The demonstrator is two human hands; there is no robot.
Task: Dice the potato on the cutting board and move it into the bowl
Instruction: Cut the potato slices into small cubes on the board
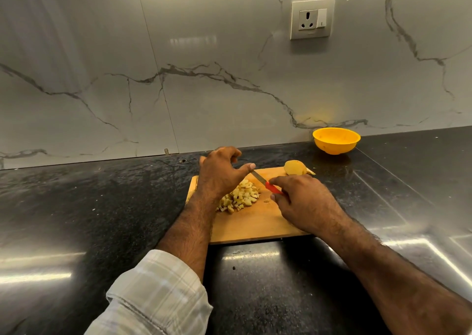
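Standing over the speckled black stone counter [102, 207], a person works at a rectangular wooden cutting board [255, 222] that lies under both hands. Behind the fingers rises a veined white marble wall with a grey socket plate [312, 19], and beyond the right fingertips, well apart from the board, sits the round yellow plastic bowl [336, 140], apparently empty. The right hand [304, 202] is nearer that bowl; its fingers are curled round the red handle of a small knife [267, 184], whose blade runs slantwise away toward the left thumb. An uncut yellowish potato piece [295, 168] rests at the board's far edge, just beyond the right knuckles. The left hand [219, 174] hovers with fingers loosely bent and thumb stretched out, gripping nothing, right above the heap of pale diced potato [241, 197], which lies under and just behind its palm. I'd judge the remaining piece must come leftward to the blade next; nothing stands between it and the fingers.
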